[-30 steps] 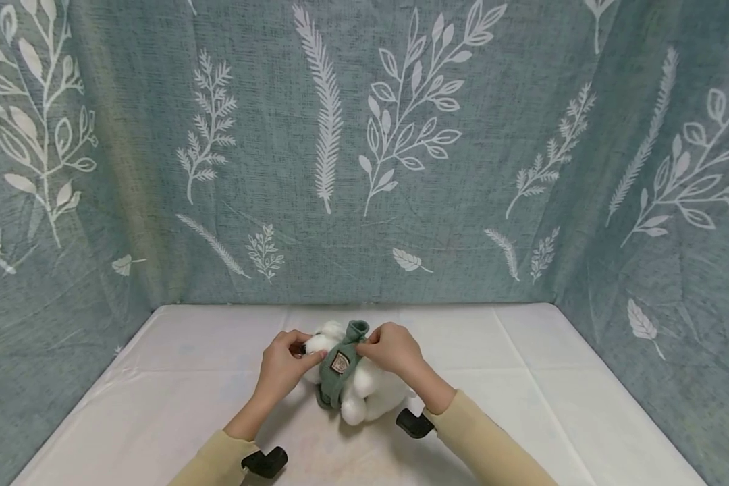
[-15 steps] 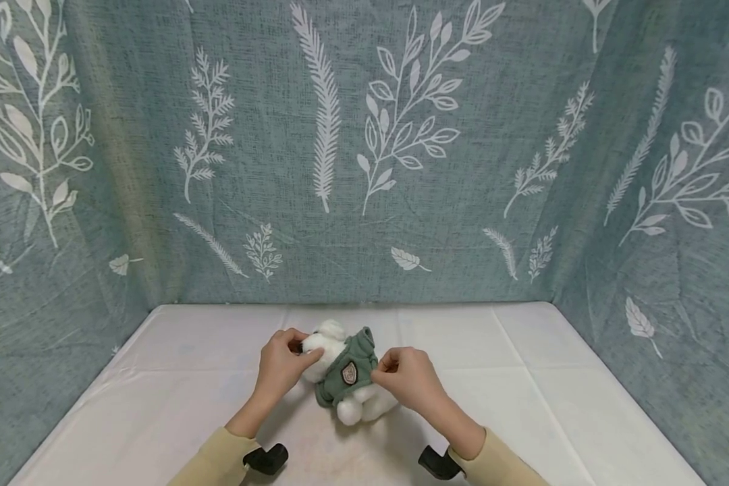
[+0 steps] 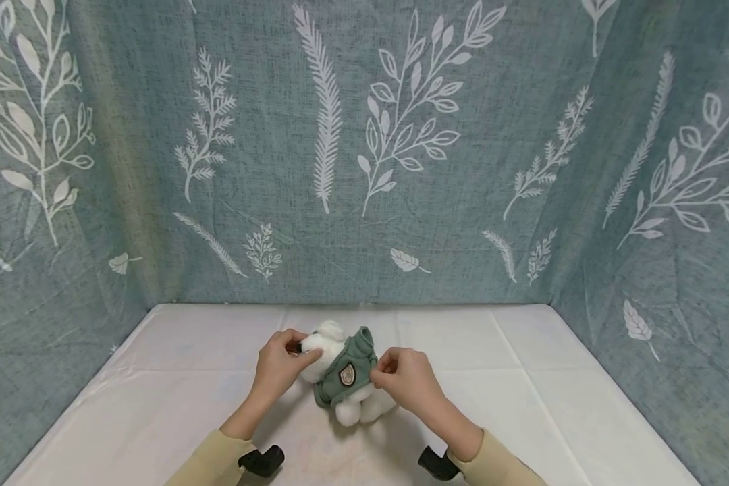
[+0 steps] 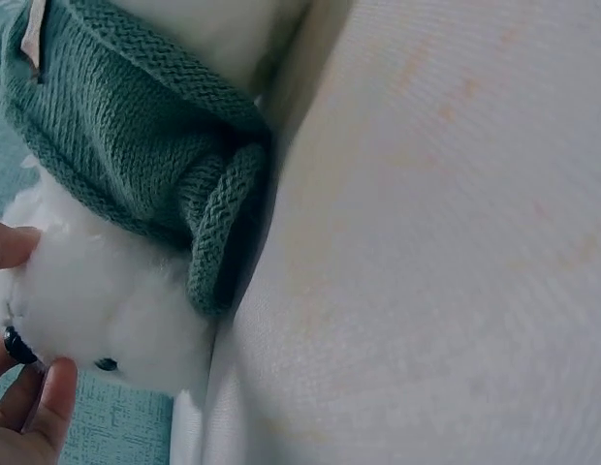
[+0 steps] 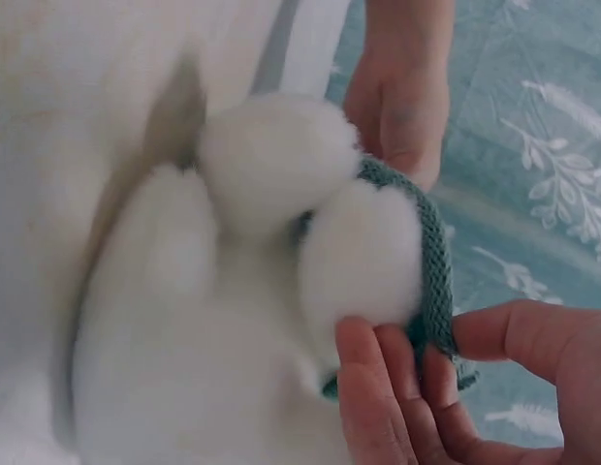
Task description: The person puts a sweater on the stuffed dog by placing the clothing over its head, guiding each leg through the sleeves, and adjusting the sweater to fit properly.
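Observation:
A white fluffy stuffed dog (image 3: 320,361) lies on its back or side on the table, its head to the left. Around its upper body is a green knitted sweater (image 3: 360,351) with a shield patch. My left hand (image 3: 278,361) grips the dog's snout; thumb and fingers lie either side of the black nose (image 4: 17,346) in the left wrist view. My right hand (image 3: 408,379) pinches the sweater's hem (image 5: 436,266) between thumb and fingers, as the right wrist view shows. A rolled sweater sleeve (image 4: 223,223) rests by the tabletop.
The dog is on a white cloth-covered table (image 3: 498,405). Blue-green curtains (image 3: 364,256) with white leaf prints stand behind it and at both sides. A black wrist mount (image 3: 261,462) sits below the left hand, another mount (image 3: 437,464) below the right.
My right hand has moved from the sweater's upper part down and right to its hem. The sweater now reaches farther over the dog's body. My left hand stays at the snout.

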Demonstrator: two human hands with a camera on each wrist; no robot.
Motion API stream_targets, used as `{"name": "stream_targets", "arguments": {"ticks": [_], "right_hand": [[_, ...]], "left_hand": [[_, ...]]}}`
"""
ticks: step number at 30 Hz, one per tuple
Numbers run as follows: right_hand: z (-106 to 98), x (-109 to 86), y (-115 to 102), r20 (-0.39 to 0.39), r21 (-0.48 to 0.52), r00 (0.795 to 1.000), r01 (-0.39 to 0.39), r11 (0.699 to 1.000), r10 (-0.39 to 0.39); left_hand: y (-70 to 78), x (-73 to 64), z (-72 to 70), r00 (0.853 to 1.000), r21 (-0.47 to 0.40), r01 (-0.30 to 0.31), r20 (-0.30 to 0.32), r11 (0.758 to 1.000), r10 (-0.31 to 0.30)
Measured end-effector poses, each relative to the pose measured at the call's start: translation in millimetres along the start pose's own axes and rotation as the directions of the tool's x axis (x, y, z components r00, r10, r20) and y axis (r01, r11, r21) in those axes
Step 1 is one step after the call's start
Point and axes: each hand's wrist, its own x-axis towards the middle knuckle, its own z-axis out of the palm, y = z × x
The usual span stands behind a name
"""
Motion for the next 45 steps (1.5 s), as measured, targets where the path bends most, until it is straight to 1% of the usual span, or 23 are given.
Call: {"name": "stream_targets", "arguments": {"ticks": [4, 6, 11, 13, 16, 19, 20, 22, 24, 26, 28, 31, 32, 34, 37, 40, 43, 45], "right_hand": [[3.5, 4.4, -0.2, 0.001, 0.02, 1.0, -0.02, 1.0, 0.02], [6.6, 4.6, 0.8, -0.005, 0.001, 1.0, -0.013, 1.0, 0.013], [11.9, 1.5, 3.5, -0.016, -0.082, 1.0, 0.025, 0.996, -0.027], [11.9, 1.0, 3.5, -0.013, -0.088, 0.999, 0.029, 0.996, -0.03], [9.0, 1.8, 0.9, 0.018, -0.055, 1.0, 0.007, 0.998, -0.006], [3.9, 3.3, -2.4, 0.072, -0.01, 0.997, -0.035, 0.999, 0.035], [1.9, 3.9, -3.2, 0.089, 0.006, 0.995, -0.053, 0.999, 0.052], [-1.8, 5.0, -4.1, 0.094, 0.02, 0.993, -0.076, 0.997, 0.074], [-4.9, 6.4, -4.3, 0.059, 0.014, 0.995, -0.08, 0.997, 0.079], [-6.5, 8.5, -3.8, 0.009, -0.009, 0.998, -0.069, 0.998, 0.069], [-6.2, 11.1, -2.7, -0.015, -0.015, 0.998, -0.064, 0.998, 0.064], [-3.4, 15.6, -0.6, 0.005, 0.005, 0.998, -0.07, 0.998, 0.07], [-2.2, 17.1, 0.2, 0.02, 0.017, 0.997, -0.077, 0.997, 0.077], [-0.4, 19.8, 1.4, 0.039, 0.038, 0.996, -0.086, 0.996, 0.084], [1.2, 23.2, 1.4, 0.039, 0.06, 0.995, -0.091, 0.994, 0.089], [2.0, 22.7, 0.9, 0.025, 0.053, 0.994, -0.105, 0.993, 0.103], [3.6, 16.5, 1.0, 0.007, 0.002, 0.996, -0.089, 0.996, 0.089], [5.7, 11.6, 1.4, -0.019, -0.051, 0.999, -0.049, 0.997, 0.048]], "left_hand": [[0.0, 0.7, -0.2, 1.0, -0.003, -0.007, 0.003, 1.0, 0.007], [-0.1, 0.8, -0.2, 1.0, -0.003, -0.007, 0.006, 1.0, 0.007], [0.2, 0.5, -0.9, 1.0, -0.005, -0.005, 0.007, 1.0, 0.005], [0.9, -0.3, -2.0, 1.0, -0.007, -0.015, 0.0, 1.0, 0.015], [4.6, -2.6, -4.0, 0.998, -0.019, -0.054, -0.039, 0.998, 0.053], [12.1, -6.6, -5.2, 0.989, -0.052, -0.121, -0.096, 0.991, 0.116], [15.4, -8.3, -5.5, 0.985, -0.064, -0.143, -0.108, 0.988, 0.135], [22.4, -12.1, -5.5, 0.98, -0.096, -0.176, -0.113, 0.98, 0.165], [28.6, -15.9, -4.6, 0.981, -0.124, -0.185, -0.087, 0.975, 0.175], [33.6, -18.6, -2.7, 0.988, -0.153, -0.157, -0.031, 0.976, 0.154], [37.0, -20.6, 0.2, 0.991, -0.179, -0.117, 0.042, 0.977, 0.127], [39.0, -21.8, 4.8, 0.987, -0.206, -0.042, 0.14, 0.978, 0.072], [39.2, -22.0, 5.9, 0.985, -0.216, -0.024, 0.162, 0.976, 0.059], [38.8, -21.7, 7.8, 0.983, -0.221, 0.001, 0.18, 0.975, 0.04], [37.8, -21.1, 8.2, 0.985, -0.209, 0.011, 0.169, 0.978, 0.026], [36.2, -21.4, 6.8, 0.992, -0.15, -0.01, 0.126, 0.989, 0.029], [32.9, -22.6, 5.4, 0.995, -0.029, -0.065, 0.074, 0.998, 0.067], [30.0, -23.4, 6.0, 0.992, 0.058, -0.118, 0.058, 0.991, 0.114]]}}
